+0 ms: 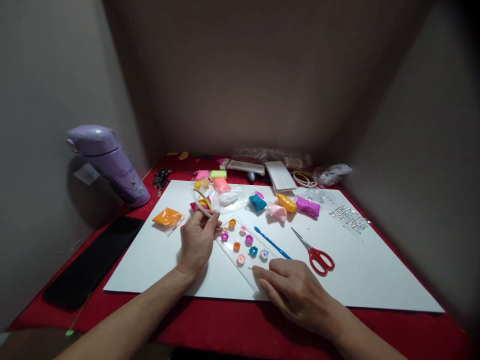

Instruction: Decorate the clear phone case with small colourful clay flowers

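Observation:
My left hand (198,242) is closed around a thin white and yellow bangle (203,202), which stands up above the fingers. Under and beside it lies a clear flat plastic tray (245,280) bearing several small clay flowers: orange (232,223), purple (249,239), teal (253,251) and pale pink (240,259) among them. My right hand (296,292) is at the tray's near end, thumb and index finger drawn together. A tiny pale bit shows at its fingertip, too small to name. A blue modelling tool (272,243) lies just beyond that hand.
Red-handled scissors (320,261) and a gem sticker sheet (350,218) lie on the white board (382,275). Wrapped clay packets, teal (257,203) and purple (308,206), sit behind. More bangles (304,178) rest at the back. Left are a phone (93,260) and purple bottle (112,165).

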Action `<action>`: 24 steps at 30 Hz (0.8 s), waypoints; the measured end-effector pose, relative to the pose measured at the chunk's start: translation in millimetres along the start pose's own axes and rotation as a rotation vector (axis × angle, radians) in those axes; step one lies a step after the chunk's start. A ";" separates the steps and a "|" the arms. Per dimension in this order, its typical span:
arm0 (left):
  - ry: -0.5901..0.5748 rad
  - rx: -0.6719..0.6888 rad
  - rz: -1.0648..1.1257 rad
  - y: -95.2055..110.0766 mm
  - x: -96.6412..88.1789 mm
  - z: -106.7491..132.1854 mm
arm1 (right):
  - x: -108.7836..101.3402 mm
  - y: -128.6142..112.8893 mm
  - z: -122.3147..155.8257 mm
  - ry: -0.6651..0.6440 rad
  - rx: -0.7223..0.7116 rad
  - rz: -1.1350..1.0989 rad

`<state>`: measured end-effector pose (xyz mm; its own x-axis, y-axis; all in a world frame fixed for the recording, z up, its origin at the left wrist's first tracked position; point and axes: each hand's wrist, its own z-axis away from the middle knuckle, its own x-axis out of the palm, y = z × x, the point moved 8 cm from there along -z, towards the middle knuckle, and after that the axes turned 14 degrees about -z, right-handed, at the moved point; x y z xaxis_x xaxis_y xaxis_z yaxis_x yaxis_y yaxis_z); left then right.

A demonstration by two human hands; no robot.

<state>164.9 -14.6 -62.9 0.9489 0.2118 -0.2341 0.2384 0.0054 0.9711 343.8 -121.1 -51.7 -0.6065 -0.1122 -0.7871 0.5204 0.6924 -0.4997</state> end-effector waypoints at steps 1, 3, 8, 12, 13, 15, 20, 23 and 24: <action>0.001 0.001 0.001 -0.4 0.2 -0.3 | 0.3 -0.1 -0.1 -0.003 0.002 0.017; 0.002 0.003 0.003 -1.0 0.5 -0.7 | 0.4 -0.6 0.2 0.004 -0.010 0.042; -0.002 0.009 0.004 -0.5 0.5 -0.8 | -1.5 2.4 3.1 0.092 -0.038 0.017; -0.004 0.010 0.004 0.6 0.1 -0.1 | -3.9 5.5 1.1 0.150 -0.015 0.076; -0.006 0.011 0.003 0.8 0.1 0.0 | -2.9 5.6 -0.8 0.129 -0.003 0.111; -0.007 0.015 0.003 0.9 0.2 0.0 | 1.2 4.5 -5.5 0.042 0.009 0.182; -0.009 0.021 0.004 -0.1 0.0 -0.1 | 5.1 -1.8 -15.6 -0.100 -0.002 0.265; -0.015 0.025 0.005 -0.1 0.2 0.1 | 5.6 -3.1 -19.2 -0.112 -0.012 0.302; -0.016 0.026 0.007 -0.1 0.3 0.2 | 5.9 -3.1 -19.9 -0.110 -0.019 0.314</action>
<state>165.2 -14.8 -63.0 0.9536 0.1956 -0.2287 0.2373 -0.0212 0.9712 326.6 -109.7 -47.6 -0.3492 0.0332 -0.9364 0.6599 0.7183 -0.2206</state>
